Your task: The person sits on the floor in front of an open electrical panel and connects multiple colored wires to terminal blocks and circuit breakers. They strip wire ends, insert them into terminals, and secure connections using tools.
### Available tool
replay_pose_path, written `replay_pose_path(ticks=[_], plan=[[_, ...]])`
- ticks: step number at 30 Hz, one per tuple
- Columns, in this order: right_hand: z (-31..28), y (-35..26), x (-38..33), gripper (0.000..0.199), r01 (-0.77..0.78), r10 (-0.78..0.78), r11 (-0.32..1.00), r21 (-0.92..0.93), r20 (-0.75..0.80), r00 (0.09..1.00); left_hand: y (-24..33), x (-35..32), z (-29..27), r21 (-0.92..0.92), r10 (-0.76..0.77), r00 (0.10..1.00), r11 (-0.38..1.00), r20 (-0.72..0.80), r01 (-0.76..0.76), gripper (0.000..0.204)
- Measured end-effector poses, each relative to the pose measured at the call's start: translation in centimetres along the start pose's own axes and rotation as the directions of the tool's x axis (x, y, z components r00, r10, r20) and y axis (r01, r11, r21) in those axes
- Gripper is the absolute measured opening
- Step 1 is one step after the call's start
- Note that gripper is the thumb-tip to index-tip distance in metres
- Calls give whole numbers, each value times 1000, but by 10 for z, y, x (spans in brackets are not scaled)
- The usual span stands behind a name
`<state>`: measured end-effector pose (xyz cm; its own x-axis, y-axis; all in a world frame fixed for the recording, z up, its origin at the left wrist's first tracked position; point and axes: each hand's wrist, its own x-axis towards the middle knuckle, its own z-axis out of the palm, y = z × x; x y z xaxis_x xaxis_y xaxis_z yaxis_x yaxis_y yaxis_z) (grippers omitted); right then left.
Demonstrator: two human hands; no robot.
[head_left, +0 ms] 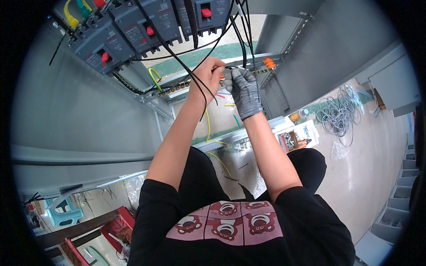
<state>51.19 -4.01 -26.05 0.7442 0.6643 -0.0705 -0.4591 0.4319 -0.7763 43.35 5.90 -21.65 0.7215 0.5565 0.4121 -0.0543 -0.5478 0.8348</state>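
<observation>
Pinching, head view, a thin black insulated wire [231,67] between bare left hand [207,73] and grey-gloved right hand [245,91], by the far edge of a grey metal cabinet [319,62]. Probably light, springy, smooth; best held close to the fingertips. Outside the near right corner, see a white plastic tray [310,127] holding orange-handled pliers [304,143] and small metal parts [289,141].

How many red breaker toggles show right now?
3: left toggle, lowest; middle toggle, higher; right toggle, near the picture's top edge. Others may be hidden.
</observation>
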Motion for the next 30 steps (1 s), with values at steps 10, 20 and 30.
replay_pose_path(ticks=[10,20,30], plan=[[13,1,13,12,123,-130,983,-134,-49,990,-13,4,-2,-59,-36,997,997,74,40,10],[8,6,18,13,55,-67,975,216,50,996,-6,1,-1,-83,47,996,996,73,-41,10],[-17,-5,28,15,-215,195,973,85,199,961,-2,6,-6,88,179,980,979,84,-186,9]])
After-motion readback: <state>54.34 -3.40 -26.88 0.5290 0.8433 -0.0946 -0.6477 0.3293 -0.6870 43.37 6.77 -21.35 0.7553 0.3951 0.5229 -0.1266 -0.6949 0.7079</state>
